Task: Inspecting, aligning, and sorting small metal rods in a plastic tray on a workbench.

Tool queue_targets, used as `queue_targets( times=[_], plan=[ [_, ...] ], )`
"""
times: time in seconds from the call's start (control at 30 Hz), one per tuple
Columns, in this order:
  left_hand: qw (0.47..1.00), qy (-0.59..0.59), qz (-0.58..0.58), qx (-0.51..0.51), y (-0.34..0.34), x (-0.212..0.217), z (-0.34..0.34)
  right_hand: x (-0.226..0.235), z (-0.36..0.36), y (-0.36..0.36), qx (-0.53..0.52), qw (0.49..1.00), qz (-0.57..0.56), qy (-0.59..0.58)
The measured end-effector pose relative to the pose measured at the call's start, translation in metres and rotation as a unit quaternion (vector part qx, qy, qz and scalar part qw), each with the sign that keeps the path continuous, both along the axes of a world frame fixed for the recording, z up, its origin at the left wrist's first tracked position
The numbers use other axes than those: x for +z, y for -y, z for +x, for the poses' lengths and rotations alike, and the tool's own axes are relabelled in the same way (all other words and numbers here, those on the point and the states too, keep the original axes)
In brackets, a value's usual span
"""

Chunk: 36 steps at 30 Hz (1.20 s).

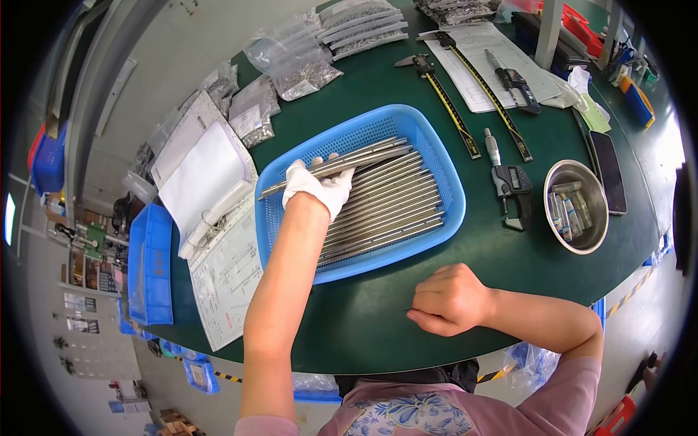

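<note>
My left hand (318,190), in a white glove, is closed around a bundle of thin metal rods (371,154) at the far left part of a blue plastic basket (452,182). Many more metal rods (396,207) lie side by side in the basket, roughly parallel to the held ones. My right hand (452,299) is bare and rests as a fist on the green table, near the front edge and apart from the basket. A tiny dark tip shows by its thumb; whatever may be inside the fingers is hidden.
Right of the basket are calipers (452,109), a digital micrometer (511,185), a steel bowl (552,174) of small vials and a phone (609,171). An open binder (207,178) and a blue bin (151,269) stand left. Bags of small parts (302,73) line the back.
</note>
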State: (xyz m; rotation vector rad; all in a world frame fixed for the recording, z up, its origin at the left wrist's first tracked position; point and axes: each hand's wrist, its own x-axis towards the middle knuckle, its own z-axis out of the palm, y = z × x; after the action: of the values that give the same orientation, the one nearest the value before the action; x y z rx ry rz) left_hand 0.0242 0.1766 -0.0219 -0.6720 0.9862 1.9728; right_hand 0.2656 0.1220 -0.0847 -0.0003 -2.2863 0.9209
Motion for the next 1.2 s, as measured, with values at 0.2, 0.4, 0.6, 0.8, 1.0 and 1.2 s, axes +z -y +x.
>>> queue_targets(
  times=[0.2,0.4,0.6,0.8,1.0,1.2],
  plan=[
    [0.986,-0.073,0.006,-0.147,0.01,0.0,-0.001,0.0,0.001,0.001,0.002,1.0,-0.002,0.002],
    [0.775,-0.369,-0.178,-0.48,0.024,-0.011,-0.034,-0.004,0.001,0.0,-0.001,1.0,-0.004,0.003],
    [0.34,-0.711,-0.252,-0.562,0.045,-0.009,-0.045,-0.002,0.0,-0.001,0.003,1.0,-0.01,0.01],
    [0.261,-0.681,-0.203,-0.654,0.042,0.001,-0.053,-0.002,0.002,-0.001,0.002,1.0,-0.017,0.023],
    [0.268,-0.666,-0.18,-0.672,0.041,0.002,-0.048,-0.001,0.003,-0.001,0.001,0.999,-0.03,0.041],
    [0.223,-0.686,-0.227,-0.655,0.039,0.006,-0.044,0.001,0.001,-0.002,0.004,0.998,-0.041,0.045]
  ],
)
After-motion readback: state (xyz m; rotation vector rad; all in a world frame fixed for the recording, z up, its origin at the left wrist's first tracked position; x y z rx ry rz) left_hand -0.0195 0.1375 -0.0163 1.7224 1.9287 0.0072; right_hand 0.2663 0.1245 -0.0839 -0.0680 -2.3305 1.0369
